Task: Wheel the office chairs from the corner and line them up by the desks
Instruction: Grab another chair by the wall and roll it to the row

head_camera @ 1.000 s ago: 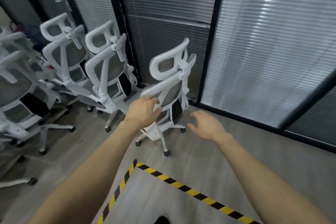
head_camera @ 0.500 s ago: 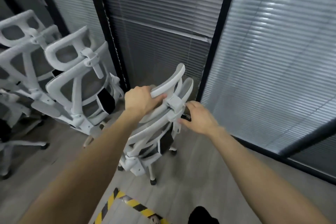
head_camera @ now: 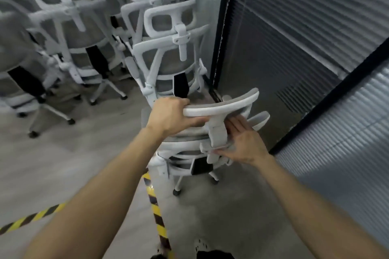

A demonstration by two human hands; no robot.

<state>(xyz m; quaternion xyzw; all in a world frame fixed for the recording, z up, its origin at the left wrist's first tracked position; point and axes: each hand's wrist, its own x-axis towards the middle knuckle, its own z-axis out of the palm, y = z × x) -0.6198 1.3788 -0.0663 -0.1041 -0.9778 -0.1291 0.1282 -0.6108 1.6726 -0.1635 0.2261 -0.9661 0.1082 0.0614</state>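
White mesh chair by glass partition, near parked chairs. Left hand wraps headrest end; right hand flat on headrest stem. Best: even pull, casters straight over hazard tape.

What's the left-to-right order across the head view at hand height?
Parked chairs → left hand, gripping the held chair's headrest → right hand → black frame bar → blinds.
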